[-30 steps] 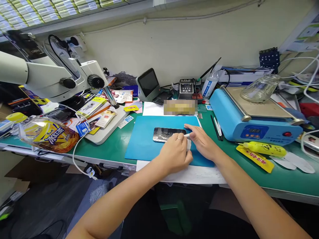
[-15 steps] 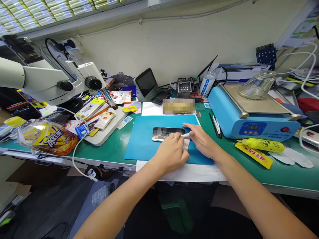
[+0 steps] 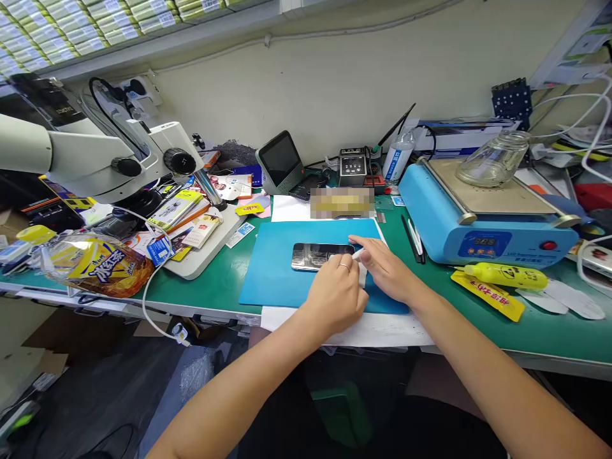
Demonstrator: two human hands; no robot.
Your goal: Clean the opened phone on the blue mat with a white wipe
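A dark, glossy phone (image 3: 310, 256) lies flat, crosswise, on the blue mat (image 3: 272, 280). My left hand (image 3: 336, 294), with a ring on one finger, is closed over a white tissue (image 3: 362, 275) at the phone's near right corner. Its fingers hide part of the tissue and of the phone. My right hand (image 3: 386, 271) rests at the phone's right end, index finger stretched along its far corner and thumb beside the tissue. The right fingers are apart; some of them are hidden from this angle.
A blue heating machine (image 3: 425, 217) with a glass jar (image 3: 495, 162) on top stands right. Black and white tweezers (image 3: 415, 241) lie beside it. At left are a microscope (image 3: 143, 153) and a drink bottle (image 3: 95, 264). White paper (image 3: 344, 328) sticks out under the mat.
My left hand has slid slightly right and toward me with the tissue. My right hand stays at the phone's right end, and the phone keeps its place on the mat.
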